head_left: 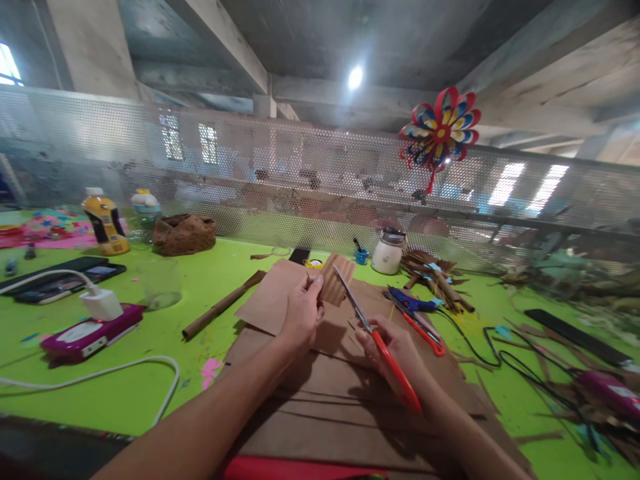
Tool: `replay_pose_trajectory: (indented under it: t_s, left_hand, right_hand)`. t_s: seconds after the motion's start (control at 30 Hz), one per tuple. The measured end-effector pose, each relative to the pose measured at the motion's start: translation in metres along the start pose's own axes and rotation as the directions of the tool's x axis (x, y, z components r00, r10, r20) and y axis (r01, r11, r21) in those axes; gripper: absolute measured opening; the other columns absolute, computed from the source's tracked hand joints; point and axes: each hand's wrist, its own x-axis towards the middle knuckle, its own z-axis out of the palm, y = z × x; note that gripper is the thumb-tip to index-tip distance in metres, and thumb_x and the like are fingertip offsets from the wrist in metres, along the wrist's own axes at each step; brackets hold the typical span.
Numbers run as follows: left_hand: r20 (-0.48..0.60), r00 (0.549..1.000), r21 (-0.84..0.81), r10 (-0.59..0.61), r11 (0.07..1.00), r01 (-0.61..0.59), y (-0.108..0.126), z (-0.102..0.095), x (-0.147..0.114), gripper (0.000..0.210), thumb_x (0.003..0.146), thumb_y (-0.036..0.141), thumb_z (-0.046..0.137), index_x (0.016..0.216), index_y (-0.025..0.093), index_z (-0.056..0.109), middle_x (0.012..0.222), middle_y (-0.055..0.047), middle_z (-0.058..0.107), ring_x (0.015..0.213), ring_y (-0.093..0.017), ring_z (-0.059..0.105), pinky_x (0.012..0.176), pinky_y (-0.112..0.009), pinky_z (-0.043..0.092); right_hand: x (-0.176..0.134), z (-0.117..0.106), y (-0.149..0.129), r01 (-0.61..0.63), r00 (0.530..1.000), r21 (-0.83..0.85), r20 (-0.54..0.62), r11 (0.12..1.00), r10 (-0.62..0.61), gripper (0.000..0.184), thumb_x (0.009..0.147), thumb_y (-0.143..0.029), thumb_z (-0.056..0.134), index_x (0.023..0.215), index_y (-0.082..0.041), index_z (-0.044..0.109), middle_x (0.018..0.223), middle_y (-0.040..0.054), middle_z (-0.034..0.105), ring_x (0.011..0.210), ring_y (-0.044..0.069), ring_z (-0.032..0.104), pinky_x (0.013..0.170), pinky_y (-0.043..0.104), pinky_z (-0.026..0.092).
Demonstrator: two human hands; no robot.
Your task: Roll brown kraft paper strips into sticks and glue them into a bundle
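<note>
My left hand (303, 310) pinches the left edge of a small piece of corrugated cardboard (341, 279), holding it raised above the stacked cardboard sheets (320, 427). In my right hand (393, 343) is a pair of scissors with red handles (395, 370). Their blades point up and to the left, and the tips overlap the cardboard piece in view. Whether the blades are cutting into it I cannot tell. Beneath both hands lies a flat brown sheet (270, 293) on top of the stack.
A blue glue gun (413, 301) and another red-handled tool (425, 335) lie right of my right hand, a black cable trailing off. To the left are a brown rolled stick (223, 307), a clear cup (163, 287) and a purple power strip (95, 333). A jar (389, 252) stands behind.
</note>
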Motion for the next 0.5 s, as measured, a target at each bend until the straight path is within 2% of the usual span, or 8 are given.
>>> replay_pose_trajectory:
  t_s: [0.5]
  left_hand:
    - [0.062,0.998,0.025,-0.010,1.000,0.008,-0.0001,-0.0008,-0.0026,0.025,0.070,0.036,0.057,0.065,0.017,0.042,0.049,0.008,0.035,0.032,-0.002,0.026,0.028,-0.014,0.016]
  right_hand:
    - [-0.0060,0.0072,0.0015,-0.015,0.999,-0.017,-0.051,1.000,0.014,0.032,0.078,-0.047,0.047,0.084,-0.017,0.056,0.050,-0.0030,0.046,0.042,0.010,0.042,0.039,0.019,0.030]
